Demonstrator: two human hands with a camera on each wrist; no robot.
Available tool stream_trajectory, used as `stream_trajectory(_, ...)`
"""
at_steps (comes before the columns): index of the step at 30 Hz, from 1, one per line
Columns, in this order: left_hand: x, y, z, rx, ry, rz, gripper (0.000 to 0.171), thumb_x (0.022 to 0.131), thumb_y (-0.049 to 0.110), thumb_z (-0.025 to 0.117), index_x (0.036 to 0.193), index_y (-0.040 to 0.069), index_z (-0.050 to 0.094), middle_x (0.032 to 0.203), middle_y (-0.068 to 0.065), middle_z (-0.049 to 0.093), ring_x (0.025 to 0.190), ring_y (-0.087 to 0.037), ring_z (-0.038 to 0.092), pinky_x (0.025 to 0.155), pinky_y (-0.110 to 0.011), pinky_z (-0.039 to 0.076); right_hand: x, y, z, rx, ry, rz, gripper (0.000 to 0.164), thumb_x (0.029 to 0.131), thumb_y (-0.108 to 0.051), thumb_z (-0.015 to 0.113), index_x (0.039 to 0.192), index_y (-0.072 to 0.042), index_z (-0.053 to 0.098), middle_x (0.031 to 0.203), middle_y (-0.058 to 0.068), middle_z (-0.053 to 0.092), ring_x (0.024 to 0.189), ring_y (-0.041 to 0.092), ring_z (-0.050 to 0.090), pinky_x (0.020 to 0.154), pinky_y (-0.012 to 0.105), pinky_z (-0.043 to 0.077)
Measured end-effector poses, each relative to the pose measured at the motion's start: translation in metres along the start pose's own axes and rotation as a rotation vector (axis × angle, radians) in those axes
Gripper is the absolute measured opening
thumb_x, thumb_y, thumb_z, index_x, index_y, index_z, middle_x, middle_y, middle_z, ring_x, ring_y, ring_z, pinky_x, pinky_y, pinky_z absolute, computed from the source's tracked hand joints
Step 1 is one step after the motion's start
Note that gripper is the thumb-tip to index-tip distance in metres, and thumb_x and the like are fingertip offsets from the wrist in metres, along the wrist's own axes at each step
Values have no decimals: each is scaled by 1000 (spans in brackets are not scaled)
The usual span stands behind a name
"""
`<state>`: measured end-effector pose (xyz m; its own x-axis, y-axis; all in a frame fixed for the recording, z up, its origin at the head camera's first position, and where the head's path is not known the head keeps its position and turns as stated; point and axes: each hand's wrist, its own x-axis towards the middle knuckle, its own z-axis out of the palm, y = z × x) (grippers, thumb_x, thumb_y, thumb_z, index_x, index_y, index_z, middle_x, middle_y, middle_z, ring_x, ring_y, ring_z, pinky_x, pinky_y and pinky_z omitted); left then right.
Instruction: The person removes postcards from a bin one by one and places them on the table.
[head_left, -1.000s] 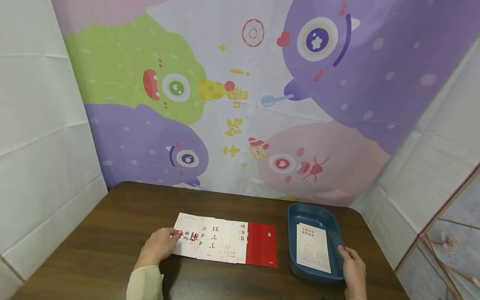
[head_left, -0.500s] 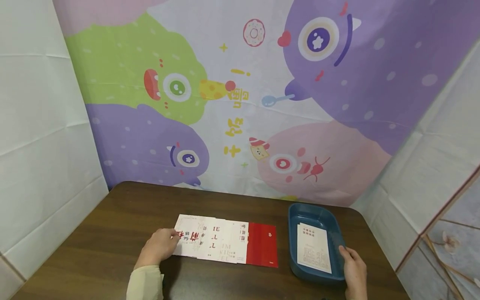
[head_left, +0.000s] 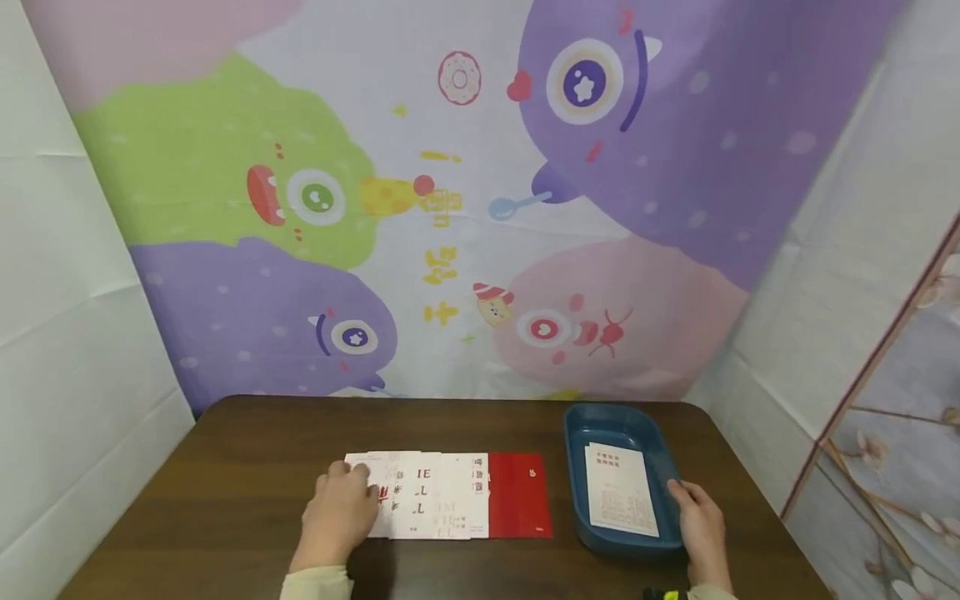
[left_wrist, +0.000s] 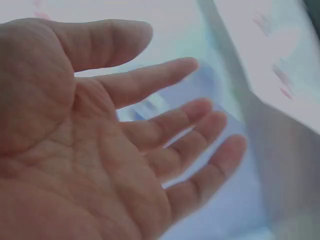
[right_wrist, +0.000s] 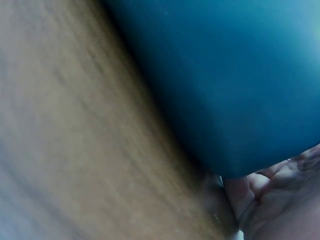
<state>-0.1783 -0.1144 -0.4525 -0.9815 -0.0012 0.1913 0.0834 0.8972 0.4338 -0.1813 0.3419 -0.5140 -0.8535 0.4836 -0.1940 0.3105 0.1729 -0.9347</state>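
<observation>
A row of overlapping white printed cards [head_left: 450, 504] lies on the table, with a red card [head_left: 521, 495] at its right end. My left hand [head_left: 339, 512] is over the row's left end and hides part of the printing. In the left wrist view that hand's palm [left_wrist: 90, 150] faces the camera; its fingers are loosely spread and hold nothing. My right hand [head_left: 703, 531] grips the right side of a blue tray [head_left: 621, 427], thumb over the rim. Inside the tray lies a white printed card [head_left: 621, 490]. The right wrist view shows the tray's outer wall [right_wrist: 225, 75] close up.
The dark wooden table [head_left: 247, 483] has rounded far corners. Behind it hangs a cloth backdrop [head_left: 420, 100] with cartoon monsters. White cloth panels [head_left: 75, 350] flank the table. Brown table surface separates the card row from the tray.
The head view has shifted. My left hand has left the cards' left edge and moved right over them, its fingers now loosened. The right hand still grips the tray.
</observation>
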Motion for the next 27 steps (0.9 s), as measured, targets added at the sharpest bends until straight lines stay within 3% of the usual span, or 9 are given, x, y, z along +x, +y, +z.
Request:
stream_trajectory(3, -12, 50, 16, -24, 116, 200, 23, 86, 12, 67, 106, 0, 68, 112, -24, 63, 98, -43, 60, 70, -57, 54, -5, 8, 0, -14, -15, 27, 79, 98, -54, 41, 143, 10, 29, 151, 38, 21, 138, 54, 18, 110, 69, 16)
stream_trajectory(5, -18, 90, 32, -54, 132, 368, 22, 85, 12, 70, 106, 4, 69, 109, -17, 66, 95, -34, 63, 72, -49, 57, -6, 10, -1, -17, -19, 42, 80, 98, -54, 41, 144, 9, 28, 152, 38, 21, 138, 54, 17, 110, 69, 15)
stream_trajectory(9, -15, 172, 69, -95, -6, 640, 23, 88, 21, 70, 110, 17, 70, 107, -1, 68, 92, -13, 62, 77, -29, 57, -1, 5, -2, 3, -11, 26, 79, 97, -54, 43, 144, 8, 30, 153, 36, 22, 139, 52, 19, 111, 68, 15)
stream_trajectory(13, 3, 231, 110, -54, -114, 770, 22, 90, 25, 67, 112, 24, 69, 108, 6, 67, 89, -4, 57, 79, -20, 55, 3, -2, -2, 40, -14, -8, 74, 98, -52, 43, 143, 6, 33, 154, 33, 24, 139, 50, 19, 112, 67, 15)
stream_trajectory(16, 14, 254, 140, 33, -134, 741, 25, 89, 28, 67, 113, 25, 69, 112, 6, 66, 93, -7, 57, 81, -24, 56, 3, -3, -1, 55, -24, -34, 70, 99, -49, 44, 141, 6, 36, 152, 32, 26, 138, 48, 20, 112, 65, 15)
stream_trajectory(20, 17, 260, 168, 130, -245, 512, 36, 83, 37, 70, 117, 28, 68, 116, 4, 66, 102, -13, 56, 82, -34, 56, -1, 1, 3, 33, -40, -49, 64, 101, -43, 44, 139, 8, 38, 150, 32, 28, 136, 46, 23, 112, 62, 18)
stream_trajectory(23, 17, 262, 175, 134, -298, 376, 45, 78, 42, 71, 120, 29, 67, 118, 0, 65, 108, -18, 54, 83, -40, 56, -4, 1, 2, 26, -24, -59, 63, 101, -42, 44, 139, 8, 38, 150, 32, 29, 136, 46, 24, 112, 61, 18)
stream_trajectory(27, 16, 272, 174, 152, -306, 320, 49, 73, 46, 74, 118, 27, 67, 113, -5, 65, 102, -21, 54, 83, -39, 54, -4, 0, -3, 41, 6, -74, 65, 100, -44, 45, 139, 8, 39, 149, 33, 30, 136, 46, 25, 112, 61, 18)
